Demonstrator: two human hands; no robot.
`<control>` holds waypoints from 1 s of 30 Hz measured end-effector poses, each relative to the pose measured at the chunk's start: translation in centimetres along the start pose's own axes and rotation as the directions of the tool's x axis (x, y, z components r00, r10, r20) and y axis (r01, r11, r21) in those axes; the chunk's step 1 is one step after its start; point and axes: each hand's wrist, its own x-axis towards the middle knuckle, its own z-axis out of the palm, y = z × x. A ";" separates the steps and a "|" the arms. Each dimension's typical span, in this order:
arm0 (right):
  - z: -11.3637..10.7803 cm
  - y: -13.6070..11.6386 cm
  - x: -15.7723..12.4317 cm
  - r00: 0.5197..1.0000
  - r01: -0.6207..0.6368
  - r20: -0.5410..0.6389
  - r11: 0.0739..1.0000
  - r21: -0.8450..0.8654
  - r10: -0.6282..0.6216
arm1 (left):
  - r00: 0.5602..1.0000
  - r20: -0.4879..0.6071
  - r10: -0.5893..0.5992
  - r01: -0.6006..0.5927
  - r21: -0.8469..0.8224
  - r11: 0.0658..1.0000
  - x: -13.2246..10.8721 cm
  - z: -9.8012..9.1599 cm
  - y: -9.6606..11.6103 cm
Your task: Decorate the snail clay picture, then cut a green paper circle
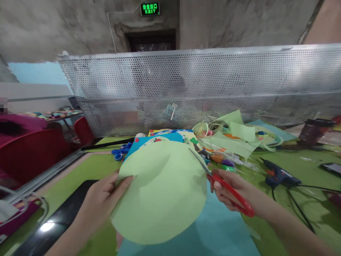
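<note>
A large, roughly round sheet of pale green paper (165,192) is held up in front of me over the table. My left hand (106,195) pinches its left edge, thumb on the near face. Red-handled scissors (231,193) are in my right hand (229,188), at the paper's right edge. Their blades point up and left, and the tip overlaps the paper's upper right part. Beneath the round paper lies a light blue sheet (218,227). Behind it are blue and yellow decorated sheets (173,135), partly hidden.
Pale green paper scraps (234,138) pile up at the back right, near a dark cup (314,131). A glue gun (282,174) with its cord and a phone (331,168) lie right. A perforated metal screen (213,85) stands behind; a black glossy panel (61,220) lies left.
</note>
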 end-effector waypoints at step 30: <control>0.5 -1.7 -0.4 0.998 0.048 -0.020 0.976 -0.215 -0.053 | 0.992 0.115 0.048 -0.045 -0.028 0.999 -0.1 -0.1 -0.7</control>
